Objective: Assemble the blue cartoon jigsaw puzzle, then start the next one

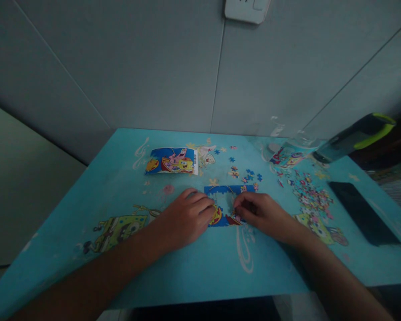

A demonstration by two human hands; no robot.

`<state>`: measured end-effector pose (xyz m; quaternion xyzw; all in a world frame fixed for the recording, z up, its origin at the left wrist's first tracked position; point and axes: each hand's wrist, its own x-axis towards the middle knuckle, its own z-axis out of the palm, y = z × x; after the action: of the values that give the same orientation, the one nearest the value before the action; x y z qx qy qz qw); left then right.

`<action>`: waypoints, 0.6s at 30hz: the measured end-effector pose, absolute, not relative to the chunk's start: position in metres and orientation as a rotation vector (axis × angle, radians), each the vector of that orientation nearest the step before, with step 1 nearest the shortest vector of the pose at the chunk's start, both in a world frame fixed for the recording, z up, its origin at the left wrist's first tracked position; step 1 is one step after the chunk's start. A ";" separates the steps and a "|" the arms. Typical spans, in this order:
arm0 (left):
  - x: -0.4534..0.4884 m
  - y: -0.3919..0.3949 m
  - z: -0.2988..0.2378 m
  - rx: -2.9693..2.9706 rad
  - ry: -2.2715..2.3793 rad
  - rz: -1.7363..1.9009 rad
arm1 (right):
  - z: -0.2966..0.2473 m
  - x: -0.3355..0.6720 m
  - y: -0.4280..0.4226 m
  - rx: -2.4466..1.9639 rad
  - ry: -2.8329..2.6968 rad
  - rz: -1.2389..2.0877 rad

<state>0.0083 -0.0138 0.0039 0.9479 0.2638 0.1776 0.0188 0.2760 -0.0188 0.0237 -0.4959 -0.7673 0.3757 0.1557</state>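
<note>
One incomplete, blue, rectangular jigsaw point(223, 220) is lying on one turquoise table point(194, 276), one left hand point(192, 213) is resting unclenched at one edge, one right hand point(261, 210) is curling opposite, grasp indiscernible.

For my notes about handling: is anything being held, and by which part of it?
It cannot be told: the right hand curls at the puzzle, hiding anything it might pinch; the left hand lies at the puzzle's left.

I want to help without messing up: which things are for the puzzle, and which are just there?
For the puzzle:
partly joined puzzle
loose pieces
heap of pieces
picture packet, probably

Seemingly just there:
dark bottle
flat black object
</note>
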 end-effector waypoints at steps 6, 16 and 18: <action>0.008 -0.013 0.002 2.940 0.820 0.531 | 0.028 0.278 -0.019 -1.340 -2.076 1.207; 0.008 -0.013 0.002 2.952 0.802 0.563 | 0.018 0.308 0.004 -1.554 -1.824 0.720; 0.007 -0.013 0.001 2.953 0.802 0.554 | 0.010 0.320 0.012 -1.613 -1.795 0.602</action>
<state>0.0074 -0.0126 0.0007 0.9495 0.2579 0.1783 0.0160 0.3198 0.0118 0.0101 -0.6143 -0.6833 0.2291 0.3214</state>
